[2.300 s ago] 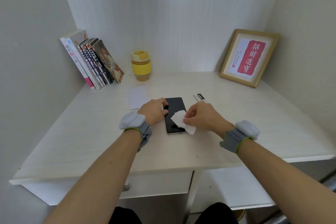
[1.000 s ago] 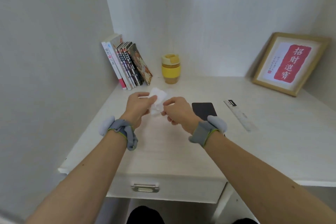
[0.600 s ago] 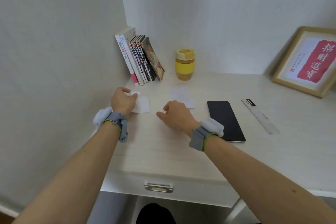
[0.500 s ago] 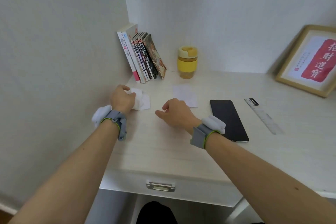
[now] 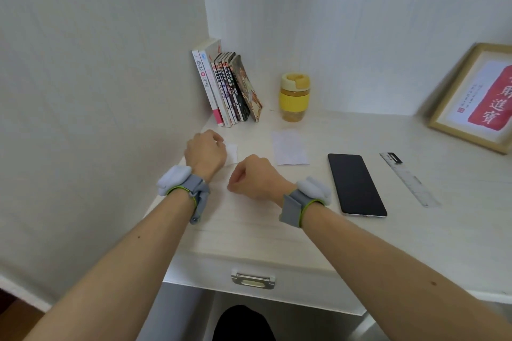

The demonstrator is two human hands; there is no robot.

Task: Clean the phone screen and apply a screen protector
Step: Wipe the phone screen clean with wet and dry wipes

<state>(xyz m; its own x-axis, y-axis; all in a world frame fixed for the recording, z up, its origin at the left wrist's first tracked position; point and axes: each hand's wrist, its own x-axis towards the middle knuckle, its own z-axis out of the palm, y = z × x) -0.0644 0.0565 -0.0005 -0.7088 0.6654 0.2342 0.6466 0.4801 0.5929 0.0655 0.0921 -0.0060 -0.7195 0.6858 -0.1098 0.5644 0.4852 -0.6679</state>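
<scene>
At the far left of the surface (image 5: 277, 232), near the wall, the left hand (image 5: 205, 151) is lying knuckles up with its fingers curled down onto a white wipe (image 5: 232, 153); only a corner of the wipe is showing past the hand, so whether the fingers are pinching it or just resting on it cannot be told. Behind that hand, a row of books (image 5: 227, 88) is leaning against the corner. Just right of the left hand and nearer the front edge, the right hand (image 5: 256, 176) is hovering or resting low over the surface with its fingers loosely curled under and nothing in them. Both wrists are wearing grey bands. Beyond the right hand a pale sheet (image 5: 289, 147) is lying flat, and behind it a yellow cup (image 5: 294, 97) is standing upright near the back wall. Right of the sheet the phone (image 5: 356, 184) is lying flat, dark screen up, apart from both hands. Further right a clear ruler (image 5: 409, 178) is lying slanted beside it, not touching it. At the far right a frame (image 5: 471, 97) with red calligraphy is leaning against the wall. Under the front edge a drawer handle (image 5: 253, 279) is showing.
</scene>
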